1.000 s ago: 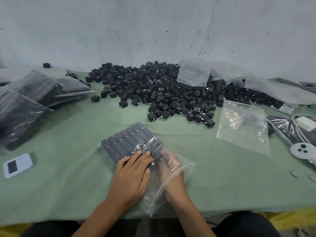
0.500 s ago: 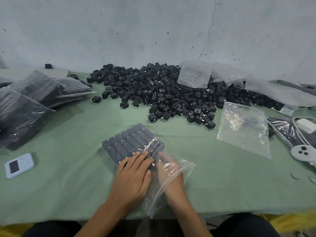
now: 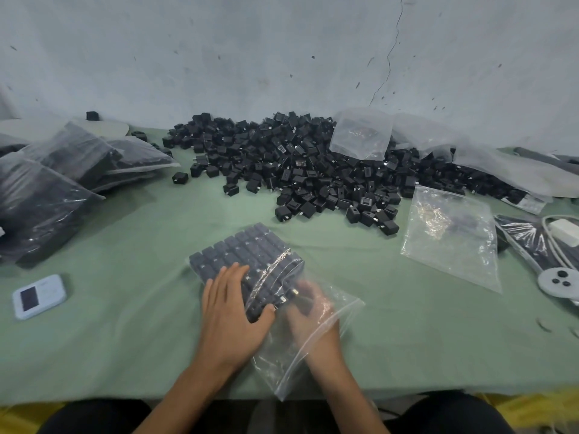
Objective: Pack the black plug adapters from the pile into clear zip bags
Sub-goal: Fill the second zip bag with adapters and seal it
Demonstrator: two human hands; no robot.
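Shifted slightly left, the left hand [image 3: 233, 311] lies with grip apart, flat on the bag [image 3: 282, 361], probably to steady the adapters [image 3: 250, 249] on the desk [image 3: 125, 308]; the right hand [image 3: 308, 311] works inside, grip too blurred to tell.

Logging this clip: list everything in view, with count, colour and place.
loose plug adapters: one big pile, black, back centre
zip bag being filled: one, clear, near centre
packed adapters: several rows, black, inside that bag
filled bags: several, clear over black, far left
empty zip bag: one, clear, right of the pile
bag on the pile: one, clear, back right
small device: one, white, dark screen, near left
charger with cable: one, white, right edge
round button pad: one, white, right edge
table cloth: one, green, under everything
left hand: flat on the packed rows
right hand: inside the bag, blurred
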